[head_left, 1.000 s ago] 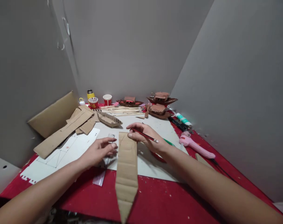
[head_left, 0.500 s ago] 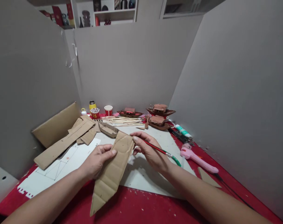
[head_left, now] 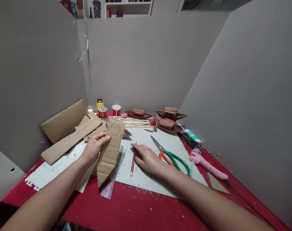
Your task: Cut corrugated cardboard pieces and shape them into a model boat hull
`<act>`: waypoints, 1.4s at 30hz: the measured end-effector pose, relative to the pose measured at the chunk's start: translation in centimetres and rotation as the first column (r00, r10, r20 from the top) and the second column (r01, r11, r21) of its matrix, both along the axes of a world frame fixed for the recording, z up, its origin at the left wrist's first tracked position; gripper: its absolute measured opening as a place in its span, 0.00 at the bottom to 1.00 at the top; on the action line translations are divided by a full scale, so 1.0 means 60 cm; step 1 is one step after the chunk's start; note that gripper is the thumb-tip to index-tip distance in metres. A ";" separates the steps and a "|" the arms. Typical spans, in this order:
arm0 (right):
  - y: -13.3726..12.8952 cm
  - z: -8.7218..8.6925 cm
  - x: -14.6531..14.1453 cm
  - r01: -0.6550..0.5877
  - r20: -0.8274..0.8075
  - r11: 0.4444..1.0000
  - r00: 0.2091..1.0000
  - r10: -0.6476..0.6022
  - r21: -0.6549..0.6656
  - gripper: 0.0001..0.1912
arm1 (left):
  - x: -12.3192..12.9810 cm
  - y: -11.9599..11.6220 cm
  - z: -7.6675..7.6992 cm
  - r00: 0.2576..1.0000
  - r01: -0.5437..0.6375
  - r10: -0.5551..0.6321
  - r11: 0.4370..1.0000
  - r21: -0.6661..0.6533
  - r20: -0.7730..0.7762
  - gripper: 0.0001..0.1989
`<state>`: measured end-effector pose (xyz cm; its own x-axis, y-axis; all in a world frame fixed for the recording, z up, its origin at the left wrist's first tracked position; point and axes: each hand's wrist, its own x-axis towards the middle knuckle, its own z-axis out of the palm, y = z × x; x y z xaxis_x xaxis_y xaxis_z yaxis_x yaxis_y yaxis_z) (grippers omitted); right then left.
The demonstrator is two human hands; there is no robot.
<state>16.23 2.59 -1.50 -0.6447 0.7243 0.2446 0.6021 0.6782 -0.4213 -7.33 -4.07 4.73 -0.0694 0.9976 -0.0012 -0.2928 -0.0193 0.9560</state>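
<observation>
My left hand (head_left: 95, 148) pinches the left edge of a tan cardboard strip (head_left: 111, 146), thumb on its front face. The strip is held tilted, squared at the top and pointed at the bottom. A red-and-black pencil (head_left: 133, 164) lies on the white board, and my right hand (head_left: 147, 157) rests palm down there, fingers stretched out across the pencil's upper end. Right of that hand are scissors (head_left: 161, 148) with green and orange handles, partly hidden by it. Under the strip, a clear ruler (head_left: 109, 187) pokes out over the table's front part.
Cardboard pieces (head_left: 71, 136) pile up at left on a drawn sheet (head_left: 40, 178). Behind stand paper cups (head_left: 116, 110), thin sticks (head_left: 133, 122) and brown model boats (head_left: 168, 125). A pink glue gun (head_left: 208, 166) with its cord and a cardboard triangle (head_left: 216, 183) lie at right.
My right hand has left the cardboard's top edge and lowered the pencil onto the board. The left hand has shifted the strip left and away from me. Scissors and ruler have come into view.
</observation>
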 end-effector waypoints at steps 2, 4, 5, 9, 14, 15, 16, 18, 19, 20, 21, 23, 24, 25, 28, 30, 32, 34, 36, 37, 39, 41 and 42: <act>0.000 0.001 0.000 0.016 0.026 1.000 1.000 -0.016 0.014 0.30 | -0.007 0.003 0.002 0.999 -0.033 0.033 0.999 0.015 0.012 0.14; -0.001 0.006 0.000 0.038 0.049 0.999 0.998 -0.039 0.019 0.29 | -0.012 0.006 0.004 0.998 -0.054 0.054 0.998 0.024 0.020 0.14; -0.002 0.011 0.002 0.051 0.060 0.999 0.997 -0.052 0.018 0.29 | -0.014 0.007 0.004 0.998 -0.063 0.062 0.998 0.027 0.024 0.14; 0.003 0.054 0.029 0.134 0.133 0.991 0.982 -0.134 0.013 0.23 | -0.016 0.012 0.005 0.996 -0.082 0.081 0.996 0.031 0.039 0.12; 0.005 0.112 0.103 0.321 0.359 0.946 0.879 -0.314 0.041 0.14 | -0.012 0.016 0.008 0.995 -0.082 0.081 0.996 0.026 0.050 0.12; 0.001 0.116 0.116 0.363 0.417 0.930 0.839 -0.351 0.052 0.13 | -0.010 0.016 0.008 0.995 -0.090 0.089 0.996 0.023 0.037 0.12; -0.005 0.116 0.125 0.396 0.472 0.916 0.798 -0.375 0.059 0.13 | -0.008 0.015 0.009 0.995 -0.093 0.092 0.996 0.020 0.023 0.13; -0.017 0.108 0.137 0.429 0.557 0.901 0.736 -0.385 0.057 0.12 | -0.001 0.009 0.009 0.997 -0.074 0.074 0.997 0.012 -0.003 0.16; -0.022 0.102 0.140 0.429 0.581 0.902 0.722 -0.374 0.049 0.11 | 0.003 0.004 0.010 0.998 -0.054 0.054 0.998 0.008 -0.011 0.18; -0.026 0.095 0.141 0.422 0.590 0.905 0.720 -0.365 0.044 0.13 | 0.007 -0.001 0.010 0.999 -0.034 0.034 0.999 0.008 -0.016 0.19; -0.027 0.088 0.142 0.415 0.590 0.909 0.725 -0.355 0.038 0.18 | 0.011 -0.007 0.011 1.000 -0.014 0.014 1.000 0.010 -0.021 0.20; -0.025 0.077 0.142 0.415 0.580 0.910 0.736 -0.349 0.021 0.29 | 0.017 -0.018 0.011 0.999 0.040 -0.039 0.998 0.047 -0.019 0.19; -0.021 0.073 0.143 0.426 0.570 0.905 0.741 -0.356 0.011 0.32 | 0.019 -0.023 0.011 0.998 0.060 -0.059 0.996 0.059 -0.017 0.18; -0.017 0.071 0.144 0.440 0.559 0.898 0.746 -0.363 -0.004 0.34 | 0.019 -0.026 0.011 0.997 0.073 -0.072 0.995 0.074 -0.012 0.18; -0.007 0.068 0.154 0.490 0.522 0.870 0.755 -0.397 -0.047 0.34 | 0.017 -0.032 0.010 0.995 0.094 -0.096 0.990 0.106 0.012 0.18; -0.007 0.069 0.166 0.517 0.501 0.855 0.754 -0.426 -0.051 0.32 | 0.014 -0.033 0.010 0.994 0.101 -0.105 0.987 0.127 0.032 0.18; -0.014 0.069 0.178 0.525 0.412 0.849 0.787 -0.459 -0.057 0.29 | 0.013 -0.033 0.010 0.992 0.105 -0.114 0.984 0.145 0.058 0.19; -0.026 0.072 0.187 0.498 0.163 0.861 0.863 -0.479 -0.103 0.26 | 0.013 -0.033 0.009 0.989 0.102 -0.119 0.979 0.174 0.088 0.20; -0.044 0.077 0.185 0.425 -0.180 0.882 0.869 -0.460 -0.203 0.25 | 0.014 -0.032 0.008 0.987 0.100 -0.124 0.973 0.207 0.105 0.21; -0.055 0.080 0.181 0.380 -0.321 0.887 0.832 -0.452 -0.264 0.25 | 0.014 -0.033 0.007 0.986 0.100 -0.126 0.970 0.221 0.108 0.20; -0.080 0.083 0.163 0.307 -0.452 0.878 0.767 -0.456 -0.367 0.24 | 0.016 -0.034 0.008 0.987 0.095 -0.121 0.968 0.231 0.101 0.20; -0.104 0.081 0.139 0.240 -0.403 0.866 0.809 -0.429 -0.439 0.19 | 0.018 -0.037 0.010 0.991 0.074 -0.097 0.970 0.234 0.090 0.21; -0.114 0.078 0.127 0.176 -0.389 0.862 0.837 -0.385 -0.475 0.18 | 0.019 -0.040 0.013 0.993 0.062 -0.085 0.969 0.239 0.088 0.21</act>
